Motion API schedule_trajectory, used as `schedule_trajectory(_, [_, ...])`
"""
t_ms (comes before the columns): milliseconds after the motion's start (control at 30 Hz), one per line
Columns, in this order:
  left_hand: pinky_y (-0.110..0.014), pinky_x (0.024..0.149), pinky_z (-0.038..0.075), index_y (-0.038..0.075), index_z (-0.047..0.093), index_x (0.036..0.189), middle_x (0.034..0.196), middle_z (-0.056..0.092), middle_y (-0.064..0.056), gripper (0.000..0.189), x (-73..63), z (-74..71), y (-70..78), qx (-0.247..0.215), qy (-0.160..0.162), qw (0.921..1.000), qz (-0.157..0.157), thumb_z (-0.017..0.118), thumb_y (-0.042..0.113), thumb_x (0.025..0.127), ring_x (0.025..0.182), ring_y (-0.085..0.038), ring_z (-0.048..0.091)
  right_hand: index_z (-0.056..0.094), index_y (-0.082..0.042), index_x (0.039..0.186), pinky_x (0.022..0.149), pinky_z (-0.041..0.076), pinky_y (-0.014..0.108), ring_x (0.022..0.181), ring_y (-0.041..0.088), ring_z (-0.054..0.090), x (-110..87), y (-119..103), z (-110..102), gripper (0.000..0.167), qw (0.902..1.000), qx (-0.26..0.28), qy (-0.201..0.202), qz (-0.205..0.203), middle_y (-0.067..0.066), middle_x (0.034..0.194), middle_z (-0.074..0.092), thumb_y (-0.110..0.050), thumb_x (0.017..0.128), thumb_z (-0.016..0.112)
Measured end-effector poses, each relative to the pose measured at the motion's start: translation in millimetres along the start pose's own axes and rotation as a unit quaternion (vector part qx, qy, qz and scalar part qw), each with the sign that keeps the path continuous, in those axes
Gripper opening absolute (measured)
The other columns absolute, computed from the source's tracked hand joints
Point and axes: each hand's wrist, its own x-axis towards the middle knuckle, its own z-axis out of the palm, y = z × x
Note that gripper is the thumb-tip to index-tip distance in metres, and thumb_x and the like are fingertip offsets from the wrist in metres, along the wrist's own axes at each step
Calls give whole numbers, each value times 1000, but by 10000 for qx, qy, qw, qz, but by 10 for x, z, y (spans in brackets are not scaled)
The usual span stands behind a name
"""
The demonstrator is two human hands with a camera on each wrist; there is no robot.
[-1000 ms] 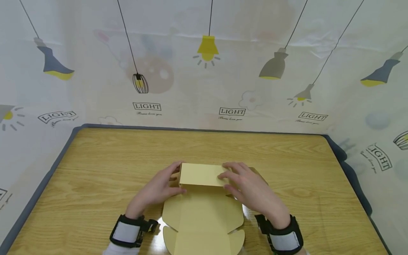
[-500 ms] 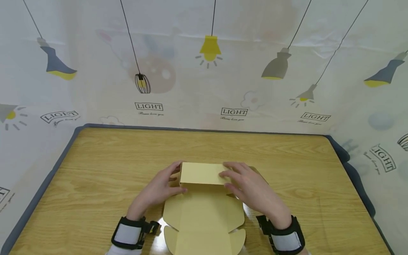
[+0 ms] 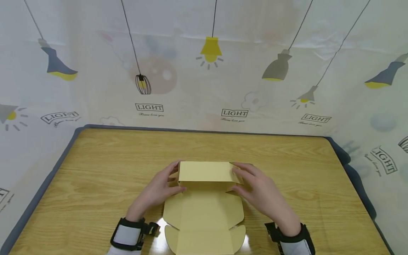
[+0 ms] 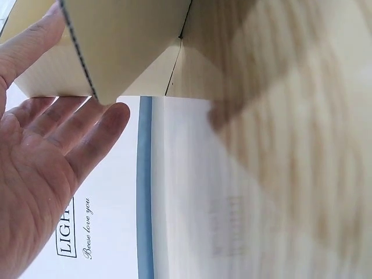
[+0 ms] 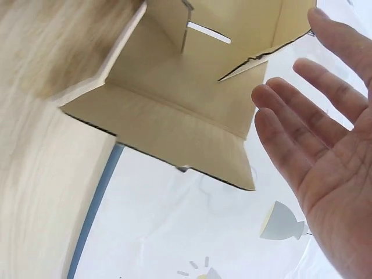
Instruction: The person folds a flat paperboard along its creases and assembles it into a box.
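Note:
A pale yellow cardboard box [image 3: 204, 219], partly folded, lies on the table; its far end stands up with a narrow panel [image 3: 204, 171] across the top. At the left end, my left hand [image 3: 160, 186] holds the raised part, thumb on the near side and fingers behind. The left wrist view shows this hand [image 4: 40, 168] around a side panel [image 4: 128, 40]. My right hand [image 3: 259, 187] is at the right end, fingers nearly straight. In the right wrist view, a thumb or fingertip of this hand [image 5: 331, 139] meets the cardboard edge beside an outward-leaning flap [image 5: 163, 131].
Toward the person, the box's rounded flaps [image 3: 237, 238] lie spread out. Wooden tabletop [image 3: 95, 170] surrounds the box. A white curtain printed with lamps [image 3: 191, 78] hangs behind and at both sides. Each wrist wears a black strap [image 3: 129, 233] with a camera.
My right hand has shifted right, off the top panel to its right end, and the right flap that stuck out beyond it no longer shows in the head view. The left hand keeps its place.

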Motion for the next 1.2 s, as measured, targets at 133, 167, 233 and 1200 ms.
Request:
schedule_trajectory(133, [-61, 117, 48, 7, 36, 160, 159, 50, -22, 79, 0, 1, -18, 10, 6, 10000, 31, 79, 10, 93, 148, -48, 47, 70, -2, 133, 94, 64, 44, 116, 32, 74, -65, 28, 24, 53, 9999, -26, 82, 74, 14, 135, 71, -16, 85, 88])
schedule_trajectory(167, [-61, 117, 49, 8, 36, 160, 159, 50, -21, 80, 1, 2, -21, 17, 14, 10000, 31, 79, 10, 93, 148, -47, 48, 70, -2, 133, 93, 65, 44, 114, 32, 75, -83, 33, 32, 53, 9999, -14, 112, 110, 14, 134, 71, -16, 86, 87])
schedule_trajectory(233, [-61, 117, 48, 7, 36, 161, 160, 50, -21, 80, 1, 3, -28, 15, 16, 10000, 42, 79, 9, 93, 148, -47, 47, 69, -1, 134, 92, 65, 44, 112, 33, 75, -114, 41, 56, 53, 9997, 43, 191, 173, 15, 133, 72, -15, 86, 87])
schedule_trajectory(1200, [-59, 118, 48, 7, 33, 162, 162, 48, -21, 84, 24, 43, 4, 164, 4, 9998, -57, 80, 9, 92, 149, -46, 47, 72, 0, 131, 88, 66, 45, 108, 32, 77, -170, 89, 410, 39, 9943, 667, 504, 658, 17, 121, 78, -6, 93, 78])
